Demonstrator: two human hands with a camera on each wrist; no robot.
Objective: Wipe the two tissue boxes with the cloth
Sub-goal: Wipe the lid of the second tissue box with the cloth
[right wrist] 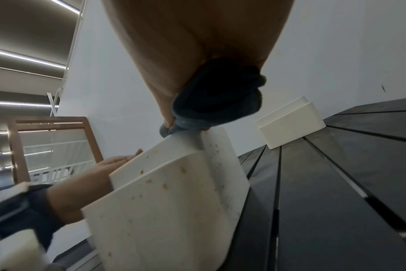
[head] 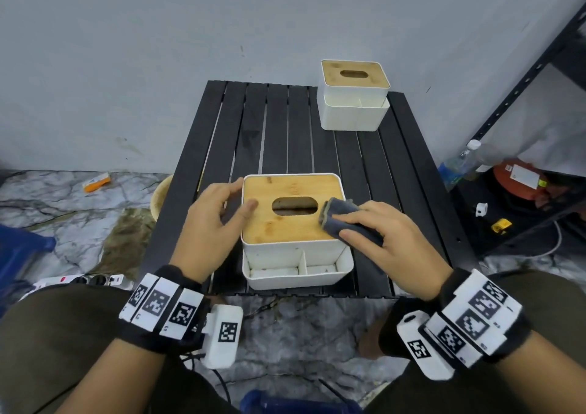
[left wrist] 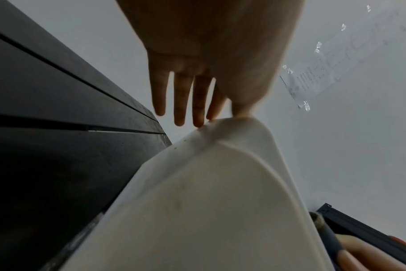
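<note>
The left hand (head: 211, 220), fingers straight and slightly spread, braces the near tissue box (head: 293, 233) at its left edge against sliding. The right hand (head: 385, 234) pinches the folded grey cloth (head: 341, 220) against the bamboo lid (head: 269, 223). The far tissue box (head: 354, 96) stands well apart on the slatted table (head: 285, 141), apparently unwiped.

No readable text in any view

The wristbands (head: 161, 302) carry only black-and-white square code markers, no letters or numbers; print on the paper sheet (left wrist: 313, 80) taped to the wall, the orange packet (head: 96, 182) and the bottle label (head: 452, 169) is too small and blurred to read.
</note>
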